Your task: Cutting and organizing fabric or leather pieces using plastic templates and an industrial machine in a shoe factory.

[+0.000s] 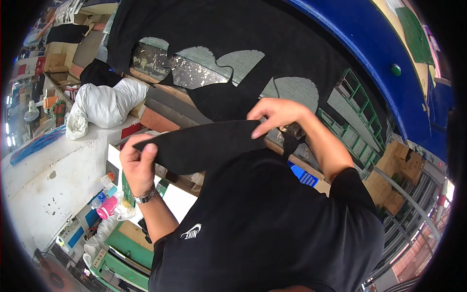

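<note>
A black cut piece of thin, flexible sheet material [204, 148] stretches between my hands in front of my chest. My left hand [138, 163] pinches its narrow left end, thumb uppermost. At its upper right edge, my right hand [279, 116] grips it between thumb and bent fingers. The piece has a gently curved upper edge and a rounded lower one. Beyond it spreads a large black sheet [194, 24] with several rounded cut-out openings. Through these openings a worn, speckled grey surface [202, 70] shows.
A white plastic bag [107, 103] lies at the left on a white surface [48, 180]. A long blue panel [350, 34] curves along the far right. Green metal racks [362, 107] and cardboard boxes [401, 168] stand at the right. Bottles [104, 182] are at lower left.
</note>
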`<state>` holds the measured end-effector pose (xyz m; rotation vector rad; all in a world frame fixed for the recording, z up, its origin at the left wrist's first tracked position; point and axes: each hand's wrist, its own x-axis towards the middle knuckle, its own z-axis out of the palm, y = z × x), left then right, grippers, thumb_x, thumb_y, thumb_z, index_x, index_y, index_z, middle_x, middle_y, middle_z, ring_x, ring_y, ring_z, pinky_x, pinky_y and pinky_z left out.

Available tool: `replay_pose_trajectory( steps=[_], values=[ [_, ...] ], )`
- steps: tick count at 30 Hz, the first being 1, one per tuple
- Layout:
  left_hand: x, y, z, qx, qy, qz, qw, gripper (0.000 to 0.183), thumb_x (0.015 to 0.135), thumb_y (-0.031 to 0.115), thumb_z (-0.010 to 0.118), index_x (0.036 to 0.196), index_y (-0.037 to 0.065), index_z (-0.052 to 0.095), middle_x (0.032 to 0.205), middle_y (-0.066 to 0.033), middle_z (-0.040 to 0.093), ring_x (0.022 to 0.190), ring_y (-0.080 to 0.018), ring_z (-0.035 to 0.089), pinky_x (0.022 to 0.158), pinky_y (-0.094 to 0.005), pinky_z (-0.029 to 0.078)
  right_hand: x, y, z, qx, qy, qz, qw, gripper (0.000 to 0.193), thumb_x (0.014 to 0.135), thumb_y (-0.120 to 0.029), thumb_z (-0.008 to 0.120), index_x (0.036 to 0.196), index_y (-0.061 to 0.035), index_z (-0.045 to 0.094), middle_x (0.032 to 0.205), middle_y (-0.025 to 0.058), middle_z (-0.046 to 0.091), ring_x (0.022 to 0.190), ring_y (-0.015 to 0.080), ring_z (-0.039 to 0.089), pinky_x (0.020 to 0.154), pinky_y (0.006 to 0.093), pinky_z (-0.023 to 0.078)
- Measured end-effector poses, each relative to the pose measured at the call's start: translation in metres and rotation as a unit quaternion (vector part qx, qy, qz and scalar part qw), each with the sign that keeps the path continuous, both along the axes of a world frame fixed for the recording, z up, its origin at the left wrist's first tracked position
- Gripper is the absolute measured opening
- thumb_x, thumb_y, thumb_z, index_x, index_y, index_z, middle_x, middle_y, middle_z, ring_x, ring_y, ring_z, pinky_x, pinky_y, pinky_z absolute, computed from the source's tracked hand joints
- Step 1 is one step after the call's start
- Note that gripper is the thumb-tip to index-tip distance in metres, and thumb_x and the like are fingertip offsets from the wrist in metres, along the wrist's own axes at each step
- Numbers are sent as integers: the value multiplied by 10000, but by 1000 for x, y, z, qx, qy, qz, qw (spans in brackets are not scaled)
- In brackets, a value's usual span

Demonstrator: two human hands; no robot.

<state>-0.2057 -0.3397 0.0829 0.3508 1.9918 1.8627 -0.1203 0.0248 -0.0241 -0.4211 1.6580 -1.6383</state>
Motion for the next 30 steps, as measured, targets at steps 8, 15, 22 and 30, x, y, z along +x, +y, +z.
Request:
replay_pose_trajectory(
  steps=[8, 15, 22, 30],
  values=[
    [19, 17, -66, 57, -134, 142, 979, 204, 999, 118, 635, 1166, 3, 619, 1101, -84, 696, 1002, -160, 654, 934, -307, 508, 42, 145, -14, 71, -67, -127, 987, 194, 922, -158, 734, 1030, 1, 712, 904, -3, 705, 859, 62, 626, 784, 245, 508],
    [63, 40, -130, 74, -262, 151, 950, 225, 1022, 176, 610, 1165, 3, 611, 1138, -110, 711, 1014, -187, 697, 901, -316, 563, 6, 213, -10, 192, -92, -78, 974, 217, 964, -205, 680, 984, 11, 694, 766, -28, 634, 715, 59, 565, 688, 255, 481],
    [87, 40, -152, 113, -286, 198, 931, 186, 1018, 182, 616, 1129, 32, 622, 1120, -105, 718, 989, -189, 709, 857, -320, 596, -21, 218, -3, 297, -11, -55, 953, 184, 971, -201, 667, 924, -24, 663, 778, -28, 606, 737, 79, 561, 700, 266, 484],
    [90, 31, -178, 75, -328, 142, 931, 198, 1015, 183, 623, 1130, 23, 603, 1060, -94, 722, 894, -179, 724, 769, -299, 617, -62, 212, -60, 291, 82, -318, 899, 188, 943, -177, 714, 862, -28, 631, 711, -18, 584, 663, 81, 523, 614, 265, 455]
  ],
)
